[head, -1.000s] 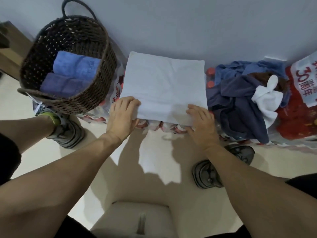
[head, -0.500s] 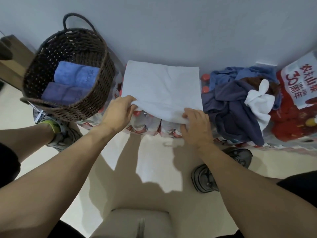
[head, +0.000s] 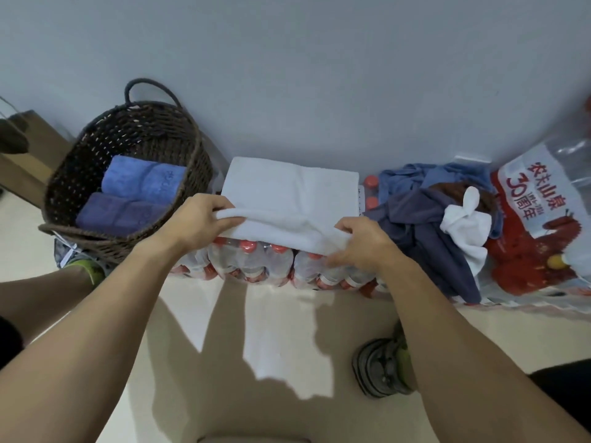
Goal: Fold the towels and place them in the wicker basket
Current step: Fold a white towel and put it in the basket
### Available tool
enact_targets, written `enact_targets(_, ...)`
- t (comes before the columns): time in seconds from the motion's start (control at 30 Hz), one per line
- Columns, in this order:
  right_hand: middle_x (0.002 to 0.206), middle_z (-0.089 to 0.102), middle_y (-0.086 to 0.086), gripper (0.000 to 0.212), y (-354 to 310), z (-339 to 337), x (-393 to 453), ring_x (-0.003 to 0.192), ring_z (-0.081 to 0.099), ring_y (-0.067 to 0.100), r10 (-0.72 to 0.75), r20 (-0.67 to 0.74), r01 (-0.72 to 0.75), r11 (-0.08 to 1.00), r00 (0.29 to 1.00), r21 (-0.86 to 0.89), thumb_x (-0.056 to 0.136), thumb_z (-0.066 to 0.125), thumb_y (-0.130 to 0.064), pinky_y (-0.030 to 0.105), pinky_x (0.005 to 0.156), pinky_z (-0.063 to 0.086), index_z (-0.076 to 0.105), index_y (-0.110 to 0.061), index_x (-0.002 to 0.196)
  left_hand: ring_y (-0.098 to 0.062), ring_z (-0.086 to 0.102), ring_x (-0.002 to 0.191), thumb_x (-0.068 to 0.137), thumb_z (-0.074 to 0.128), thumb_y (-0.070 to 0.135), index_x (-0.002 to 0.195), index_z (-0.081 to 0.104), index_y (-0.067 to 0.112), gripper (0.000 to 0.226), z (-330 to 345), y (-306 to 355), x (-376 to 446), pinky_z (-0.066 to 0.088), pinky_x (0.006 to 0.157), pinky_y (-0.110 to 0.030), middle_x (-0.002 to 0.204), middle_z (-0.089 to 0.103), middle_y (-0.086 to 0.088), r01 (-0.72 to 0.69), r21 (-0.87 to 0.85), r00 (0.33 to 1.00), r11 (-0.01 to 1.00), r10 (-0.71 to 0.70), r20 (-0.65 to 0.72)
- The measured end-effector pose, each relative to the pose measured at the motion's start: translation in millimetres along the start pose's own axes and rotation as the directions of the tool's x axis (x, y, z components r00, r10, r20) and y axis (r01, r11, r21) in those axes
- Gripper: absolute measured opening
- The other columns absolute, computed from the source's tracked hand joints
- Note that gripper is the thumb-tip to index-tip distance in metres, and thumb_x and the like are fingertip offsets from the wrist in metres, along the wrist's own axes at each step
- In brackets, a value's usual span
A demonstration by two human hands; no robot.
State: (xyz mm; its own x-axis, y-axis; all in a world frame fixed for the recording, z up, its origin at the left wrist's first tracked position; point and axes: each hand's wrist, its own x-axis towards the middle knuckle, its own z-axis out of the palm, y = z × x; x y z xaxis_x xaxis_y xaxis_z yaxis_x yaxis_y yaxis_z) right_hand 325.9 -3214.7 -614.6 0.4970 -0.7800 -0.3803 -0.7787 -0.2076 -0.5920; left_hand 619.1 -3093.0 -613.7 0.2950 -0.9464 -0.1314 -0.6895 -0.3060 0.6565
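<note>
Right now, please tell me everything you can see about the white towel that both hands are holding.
The white towel is plain, soft-looking cloth, spread flat on packs of red-capped water bottles against the wall, between the wicker basket and a pile of unfolded towels. Its near edge is lifted and curled over. The left hand pinches the near left corner and the right hand pinches the near right corner. The far part lies flat, with light creases.

Bottle packs (head: pixel 256 262) on floor (head: pixel 281 330) carry white towel (head: pixel 287 193), basket (head: pixel 128 174).
</note>
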Motion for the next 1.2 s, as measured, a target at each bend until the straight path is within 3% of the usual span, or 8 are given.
enact_targets(0.23, 0.079, 0.068, -0.006, 0.007, 14, -22, 1, 0.068, 0.062, 0.008, -0.018, 0.056, 0.009, 0.986, 0.998, 0.164, 0.082, 0.075, -0.018, 0.019, 0.055, 0.044, 0.07, -0.02, 0.086, 0.0, 0.046, 0.044, 0.085, 0.072, 0.043, 0.068, 0.063, 0.013, 0.035, 4, -6, 2, 0.038, 0.041, -0.014, 0.051, 0.055, 0.012, 0.126, -0.27, 0.985, 0.955, -0.154, -0.083)
enact_targets(0.47, 0.087, 0.071, 0.014, 0.013, 25, -31, -10, 0.076, 0.063, 0.019, 0.006, -0.192, 0.091, 0.865, 0.981, 0.493, 0.088, 0.073, -0.019, 0.036, 0.068, 0.051, 0.072, -0.007, 0.094, -0.009, 0.063, 0.07, 0.087, 0.072, 0.027, 0.095, 0.072, 0.007, 0.021, 20, -9, -9, 0.052, 0.056, -0.022, 0.082, 0.071, -0.002, 0.192, -0.604, 0.964, 0.774, -0.263, -0.03)
enact_targets(0.57, 0.088, 0.074, 0.003, 0.008, 29, -22, -10, 0.079, 0.068, 0.016, 0.051, -0.292, 0.109, 0.856, 0.955, 0.505, 0.092, 0.068, -0.026, 0.031, 0.067, 0.057, 0.072, -0.019, 0.09, -0.018, 0.062, 0.081, 0.096, 0.061, 0.027, 0.1, 0.07, 0.003, 0.025, 32, -8, -5, 0.052, 0.069, -0.033, 0.09, 0.071, -0.009, 0.158, -0.563, 0.942, 0.811, -0.296, -0.161)
enact_targets(0.7, 0.087, 0.071, 0.003, 0.024, 29, -5, -4, 0.078, 0.066, 0.015, 0.056, -0.406, 0.148, 0.879, 0.912, 0.453, 0.1, 0.055, -0.031, 0.032, 0.064, 0.055, 0.069, -0.013, 0.092, -0.016, 0.056, 0.075, 0.1, 0.05, 0.028, 0.089, 0.065, 0.007, 0.028, 38, -1, 0, 0.042, 0.061, -0.017, 0.08, 0.066, -0.003, 0.095, -0.388, 0.866, 0.917, -0.268, -0.423)
enact_targets(0.77, 0.082, 0.068, -0.006, 0.024, 27, 1, 0, 0.075, 0.064, 0.005, 0.048, -0.448, 0.161, 0.895, 0.893, 0.416, 0.102, 0.049, -0.033, 0.018, 0.058, 0.051, 0.065, -0.02, 0.091, -0.015, 0.056, 0.071, 0.1, 0.047, 0.032, 0.087, 0.062, 0.011, 0.029, 38, -1, -2, 0.043, 0.061, -0.022, 0.077, 0.065, 0.0, 0.072, -0.321, 0.845, 0.944, -0.229, -0.483)
enact_targets(0.9, 0.078, 0.066, -0.01, 0.024, 19, -1, 7, 0.07, 0.061, -0.008, 0.051, -0.51, 0.186, 0.897, 0.859, 0.402, 0.103, 0.046, -0.036, 0.009, 0.055, 0.045, 0.062, -0.025, 0.088, 0.0, 0.05, 0.063, 0.099, 0.044, 0.038, 0.081, 0.055, 0.017, 0.03, 25, 6, 3, 0.039, 0.056, -0.025, 0.07, 0.058, 0.009, 0.042, -0.271, 0.833, 0.962, -0.183, -0.522)
enact_targets(1.07, 0.061, 0.055, -0.004, 0.042, 6, -30, 18, 0.057, 0.047, 0.009, 0.085, -0.526, 0.17, 0.893, 0.846, 0.417, 0.1, 0.051, -0.041, 0.028, 0.056, 0.04, 0.056, -0.011, 0.072, 0.003, 0.05, 0.06, 0.095, 0.052, 0.041, 0.074, 0.058, 0.023, 0.028, -11, 22, 15, 0.036, 0.053, -0.015, 0.064, 0.059, 0.011, -0.031, -0.232, 0.857, 0.972, -0.094, -0.507)
enact_targets(1.2, 0.054, 0.047, 0.005, 0.042, -16, -66, 13, 0.054, 0.04, 0.006, 0.094, -0.643, 0.24, 0.879, 0.76, 0.413, 0.095, 0.062, -0.041, 0.026, 0.054, 0.036, 0.053, -0.009, 0.069, -0.002, 0.048, 0.057, 0.092, 0.054, 0.044, 0.07, 0.06, 0.024, 0.031, -41, 40, 18, 0.038, 0.052, -0.019, 0.06, 0.058, 0.009, -0.132, -0.228, 0.823, 0.965, -0.022, -0.568)
